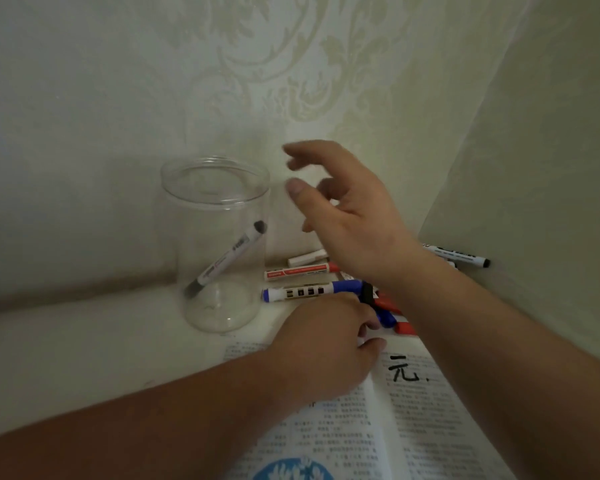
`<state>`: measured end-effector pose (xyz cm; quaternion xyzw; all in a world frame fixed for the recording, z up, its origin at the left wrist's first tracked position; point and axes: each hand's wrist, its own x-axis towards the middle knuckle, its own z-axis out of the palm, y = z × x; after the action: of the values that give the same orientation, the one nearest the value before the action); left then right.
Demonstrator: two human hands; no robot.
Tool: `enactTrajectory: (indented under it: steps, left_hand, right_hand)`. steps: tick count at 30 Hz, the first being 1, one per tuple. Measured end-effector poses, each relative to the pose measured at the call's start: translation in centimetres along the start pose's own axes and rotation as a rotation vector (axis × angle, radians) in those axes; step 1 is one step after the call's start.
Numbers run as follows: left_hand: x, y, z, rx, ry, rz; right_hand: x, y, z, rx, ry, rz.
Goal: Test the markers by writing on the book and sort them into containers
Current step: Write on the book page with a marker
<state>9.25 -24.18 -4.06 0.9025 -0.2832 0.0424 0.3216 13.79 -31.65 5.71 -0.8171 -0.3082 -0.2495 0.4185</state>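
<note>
Open printed book is being leaned on by the left hand, grip unclear. The right hand is being held spread, empty. Blue-and-white plastic marker: likely light, slick, best pinched mid-barrel.

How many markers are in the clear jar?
1. A black marker leans inside the clear jar, against its right wall. Other markers lie outside it, some partly hidden by the right arm.

White surface, wall corner. Holds: clear jar, upright, left; open book, front; loose pile behind book: blue marker, red marker, white marker, black-capped marker far right.
</note>
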Motion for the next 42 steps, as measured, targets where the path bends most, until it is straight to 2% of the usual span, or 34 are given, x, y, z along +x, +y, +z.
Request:
enactTrajectory:
  steps: [2, 5, 7, 10, 16, 19, 21, 22, 23, 25, 27, 28, 30, 31, 35, 38, 42]
  left_hand:
    - [0.0, -0.1, 0.0, -0.005, 0.015, 0.016]
    - [0.0, 0.0, 0.0, 0.028, 0.038, 0.034]
    - [0.0, 0.0, 0.0, 0.033, 0.048, 0.026]
    - [0.0, 0.0, 0.0, 0.039, 0.068, 0.024]
    - [-0.1, -0.2, -0.1, 0.042, 0.121, 0.014]
    - [-0.1, -0.1, -0.1, 0.053, 0.114, 0.019]
    - [-0.1, -0.1, -0.2, 0.044, 0.125, 0.009]
    - [-0.1, 0.0, -0.2, 0.018, 0.14, -0.01]
    - [-0.2, 0.1, -0.3, -0.019, 0.161, -0.032]
    - [-0.2, 0.4, -0.4, -0.066, 0.23, -0.039]
    - [-0.3, 0.7, -0.5, -0.089, 0.271, 0.023]
    - [-0.3, 0.8, -0.4, -0.095, 0.254, 0.061]
    - [-0.4, 1.1, -0.4, -0.093, 0.172, 0.13]
    - [-0.5, 1.1, -0.3, -0.081, 0.142, 0.167]
    - [-0.2, 0.8, 0.5, 0.003, 0.164, 0.23]
    - [0.0, 1.1, 0.9, 0.055, 0.133, 0.245]
    - [-0.3, 1.4, 1.2, 0.014, -0.01, 0.214]
  right_hand:
    - [-0.6, 1.8, -1.4, -0.249, -0.088, 0.109]
    - [-1.5, 4.0, -2.3, -0.668, -0.536, 0.353]
    - [-2.0, 4.6, -2.3, -0.667, -0.697, 0.405]
    - [-1.6, 4.5, -2.2, -0.575, -0.757, 0.4]
    - [-1.0, 4.0, -1.4, -0.564, -0.839, 0.356]
    - [-1.1, 4.3, -2.8, -0.594, -0.745, 0.307]
    - [-1.3, 3.9, -4.9, -0.567, -0.583, 0.342]
    - [-1.6, 3.6, -6.1, -0.473, -0.47, 0.398]
    - [-2.1, 3.2, -7.4, -0.298, -0.355, 0.485]
    - [-4.0, 2.2, -10.0, 0.213, -0.182, 0.657]
    - [-6.6, 1.6, -11.4, 0.503, -0.169, 0.75]
    - [-8.1, 1.6, -11.5, 0.507, -0.198, 0.773]
    - [-10.8, 1.6, -10.8, 0.365, -0.248, 0.738]
    - [-11.9, 1.7, -10.1, 0.364, -0.219, 0.723]
    - [-14.1, 2.2, -8.2, 0.696, 0.027, 0.789]
    - [-14.4, 2.5, -7.6, 0.574, 0.055, 0.763]
    - [-14.5, 2.5, -7.5, 0.513, 0.049, 0.699]
